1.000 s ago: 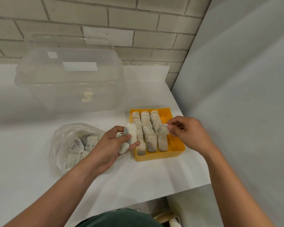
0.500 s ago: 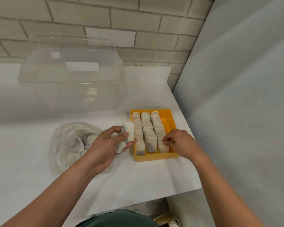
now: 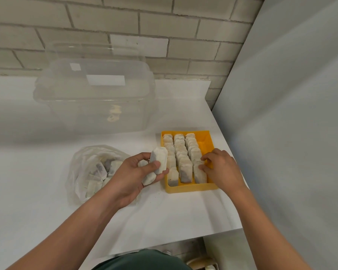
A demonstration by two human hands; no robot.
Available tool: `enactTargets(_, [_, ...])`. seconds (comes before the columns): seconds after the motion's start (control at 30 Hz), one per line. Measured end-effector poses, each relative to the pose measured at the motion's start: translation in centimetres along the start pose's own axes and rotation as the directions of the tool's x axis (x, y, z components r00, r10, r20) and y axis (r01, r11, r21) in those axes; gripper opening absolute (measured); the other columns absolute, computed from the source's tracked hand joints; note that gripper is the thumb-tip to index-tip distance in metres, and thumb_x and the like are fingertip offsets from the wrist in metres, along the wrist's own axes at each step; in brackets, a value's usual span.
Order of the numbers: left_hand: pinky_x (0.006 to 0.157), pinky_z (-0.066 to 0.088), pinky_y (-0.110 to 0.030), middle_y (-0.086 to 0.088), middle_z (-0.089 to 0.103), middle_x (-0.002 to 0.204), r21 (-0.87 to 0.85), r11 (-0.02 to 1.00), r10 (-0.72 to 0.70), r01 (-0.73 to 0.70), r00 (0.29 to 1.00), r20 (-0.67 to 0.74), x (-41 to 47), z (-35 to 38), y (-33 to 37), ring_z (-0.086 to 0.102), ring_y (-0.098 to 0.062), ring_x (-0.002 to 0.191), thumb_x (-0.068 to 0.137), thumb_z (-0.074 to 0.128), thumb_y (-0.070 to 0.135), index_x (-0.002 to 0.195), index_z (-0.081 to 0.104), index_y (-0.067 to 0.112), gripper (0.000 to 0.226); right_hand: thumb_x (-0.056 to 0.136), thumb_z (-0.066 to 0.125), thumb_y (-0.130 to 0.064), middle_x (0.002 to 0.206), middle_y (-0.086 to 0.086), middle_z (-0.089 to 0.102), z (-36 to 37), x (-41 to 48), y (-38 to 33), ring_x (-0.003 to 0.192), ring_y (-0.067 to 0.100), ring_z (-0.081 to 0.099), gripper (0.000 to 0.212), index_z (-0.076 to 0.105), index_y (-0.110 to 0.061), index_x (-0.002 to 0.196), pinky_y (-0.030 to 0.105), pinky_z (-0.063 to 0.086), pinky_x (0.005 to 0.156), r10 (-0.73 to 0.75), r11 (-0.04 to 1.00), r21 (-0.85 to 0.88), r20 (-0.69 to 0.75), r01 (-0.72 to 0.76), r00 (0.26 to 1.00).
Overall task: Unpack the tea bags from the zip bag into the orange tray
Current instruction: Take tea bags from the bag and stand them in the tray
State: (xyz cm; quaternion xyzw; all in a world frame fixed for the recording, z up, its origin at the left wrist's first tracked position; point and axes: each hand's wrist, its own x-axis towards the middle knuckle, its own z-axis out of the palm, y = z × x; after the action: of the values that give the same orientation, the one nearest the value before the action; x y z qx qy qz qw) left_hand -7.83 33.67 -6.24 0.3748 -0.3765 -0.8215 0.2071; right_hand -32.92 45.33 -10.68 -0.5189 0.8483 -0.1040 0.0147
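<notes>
The orange tray (image 3: pixel 191 189) sits on the white table near its right edge, with three rows of tea bags (image 3: pixel 180 151) standing in it. My right hand (image 3: pixel 220 169) is over the tray's right side, thumb and fingertips pinching the top of a tea bag (image 3: pixel 197 163) near the front of the right row. Just left of the tray, my left hand (image 3: pixel 134 175) holds a small bunch of tea bags (image 3: pixel 158 159). The clear zip bag (image 3: pixel 86 170), with several tea bags inside, lies left of that hand.
A large clear plastic box (image 3: pixel 94 98) with its lid on stands behind the zip bag and tray, against the brick wall. A grey panel (image 3: pixel 291 123) rises right of the table. The table's front edge (image 3: pixel 183 240) runs below my forearms.
My right hand has brought a tea bag down from above the tray into the front of the right row. My left hand has kept its bunch beside the tray.
</notes>
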Motion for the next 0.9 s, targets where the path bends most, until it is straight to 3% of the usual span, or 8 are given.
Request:
enactTargets(0.1, [0.077, 0.063, -0.028, -0.025, 0.072, 0.119, 0.044, 0.999, 0.022, -0.023, 1.000, 0.008, 0.0, 0.1, 0.1, 0.077, -0.034, 0.101, 0.096, 0.066, -0.002, 0.117, 0.065, -0.005, 0.021, 0.091, 0.075, -0.038, 0.095, -0.012, 0.067, -2.3, -0.3, -2.2, 0.085, 0.007, 0.060, 0.014, 0.076, -0.028, 0.101, 0.022, 0.049, 0.076, 0.070, 0.949, 0.313, -0.068, -0.045, 0.995])
enactTargets(0.17, [0.076, 0.063, -0.029, -0.024, 0.074, 0.116, 0.074, 0.996, 0.039, -0.040, 0.999, 0.017, 0.1, 0.2, 0.1, 0.077, -0.034, 0.100, 0.095, 0.068, -0.001, 0.117, 0.066, -0.002, 0.021, 0.090, 0.076, -0.036, 0.090, -0.016, 0.071, -4.1, -0.6, -4.7, 0.080, 0.003, 0.062, 0.006, 0.077, -0.030, 0.093, 0.014, 0.045, 0.071, 0.111, 0.830, 0.555, -0.058, -0.061, 0.992])
enactTargets(0.27, [0.077, 0.063, -0.030, -0.023, 0.075, 0.113, 0.093, 0.994, 0.052, -0.055, 0.998, 0.036, 0.3, 0.5, 0.2, 0.077, -0.034, 0.100, 0.093, 0.070, -0.001, 0.117, 0.066, 0.000, 0.024, 0.090, 0.078, -0.033, 0.091, -0.017, 0.074, -5.9, -0.8, -7.9, 0.082, 0.002, 0.065, 0.007, 0.079, -0.029, 0.096, 0.015, 0.051, 0.076, 0.072, 0.608, 0.789, 0.054, -0.087, 0.996])
enactTargets(0.4, [0.074, 0.062, -0.029, -0.025, 0.073, 0.114, 0.110, 0.991, 0.067, -0.070, 0.997, 0.028, 0.5, 0.8, 0.3, 0.077, -0.034, 0.100, 0.089, 0.075, 0.000, 0.114, 0.067, 0.001, 0.026, 0.086, 0.082, -0.032, 0.089, -0.013, 0.074, -5.1, -0.5, -9.7, 0.075, 0.004, 0.068, 0.022, 0.076, -0.028, 0.107, 0.029, 0.060, 0.080, 0.050, 0.599, 0.791, 0.120, -0.126, 0.992])
enactTargets(0.53, [0.073, 0.062, -0.029, -0.023, 0.074, 0.109, 0.068, 0.997, 0.045, -0.045, 0.999, 0.007, 0.8, 0.7, 0.4, 0.077, -0.032, 0.100, 0.091, 0.074, 0.003, 0.111, 0.068, 0.003, 0.020, 0.086, 0.083, -0.021, 0.087, -0.007, 0.076, -4.5, -0.3, -9.8, 0.080, 0.010, 0.072, 0.011, 0.078, -0.025, 0.095, 0.043, 0.061, 0.084, 0.119, 0.552, 0.817, 0.118, -0.165, 0.986])
enactTargets(0.77, [0.076, 0.062, -0.028, -0.021, 0.073, 0.112, 0.069, 0.997, 0.015, -0.017, 0.999, 0.028, 1.0, 0.3, 0.2, 0.077, -0.030, 0.098, 0.090, 0.074, -0.001, 0.113, 0.068, 0.002, 0.023, 0.086, 0.082, -0.020, 0.086, -0.007, 0.075, -5.3, -0.6, -9.7, 0.082, 0.019, 0.071, 0.008, 0.075, -0.025, 0.086, 0.041, 0.061, 0.081, 0.171, 0.559, 0.809, 0.105, -0.184, 0.980])
enactTargets(0.9, [0.081, 0.063, -0.029, -0.022, 0.075, 0.114, 0.082, 0.996, 0.015, -0.020, 0.998, 0.063, 1.0, 0.3, 0.2, 0.076, -0.035, 0.103, 0.088, 0.076, -0.002, 0.113, 0.068, 0.002, 0.026, 0.086, 0.082, -0.021, 0.088, -0.008, 0.075, -5.8, -0.5, -9.6, 0.079, 0.019, 0.070, 0.008, 0.075, -0.024, 0.086, 0.031, 0.058, 0.074, 0.187, 0.585, 0.792, 0.076, -0.174, 0.979])
